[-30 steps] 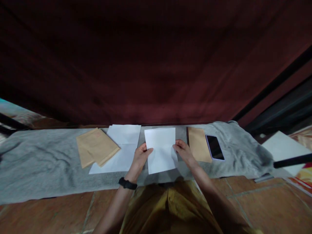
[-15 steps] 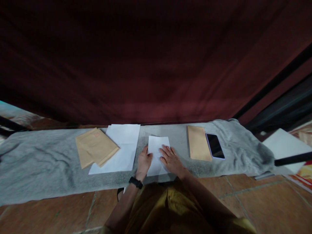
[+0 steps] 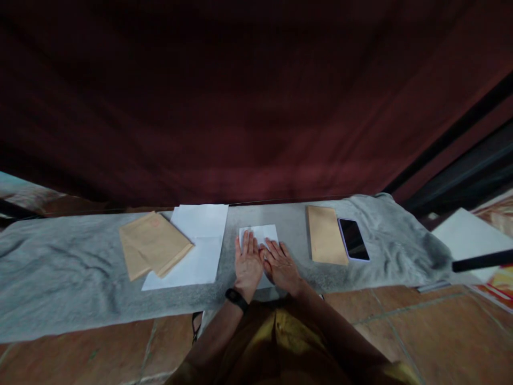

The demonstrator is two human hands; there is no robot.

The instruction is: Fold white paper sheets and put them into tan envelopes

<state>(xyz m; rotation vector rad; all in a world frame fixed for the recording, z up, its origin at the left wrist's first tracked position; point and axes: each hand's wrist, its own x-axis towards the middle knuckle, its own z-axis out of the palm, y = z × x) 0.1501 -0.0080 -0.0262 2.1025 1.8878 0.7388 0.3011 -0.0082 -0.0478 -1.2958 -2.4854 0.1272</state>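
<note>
A folded sheet of white paper (image 3: 264, 230) lies on the grey cloth in front of me, largely covered by my hands. My left hand (image 3: 247, 263) rests flat on its left side, fingers stretched forward. My right hand (image 3: 280, 266) lies on the right side with its fingers spread, its thumb side close against the left hand. Neither hand grips anything. To the left, brown envelopes (image 3: 154, 243) overlap larger white sheets (image 3: 204, 251). On the right is a stack of brown envelopes (image 3: 326, 235), with a phone (image 3: 353, 239) beside it.
The grey cloth (image 3: 72, 262) covers a long, narrow surface and is wrinkled at both ends. Behind it hangs a dark red curtain (image 3: 256, 133). A black bar (image 3: 481, 261) and a white board (image 3: 460, 235) are at the far right. Tiled floor (image 3: 449, 326) shows below.
My left hand has gone from holding the paper's left edge to lying flat on top of it, nearer the right hand. The right hand stays on the paper.
</note>
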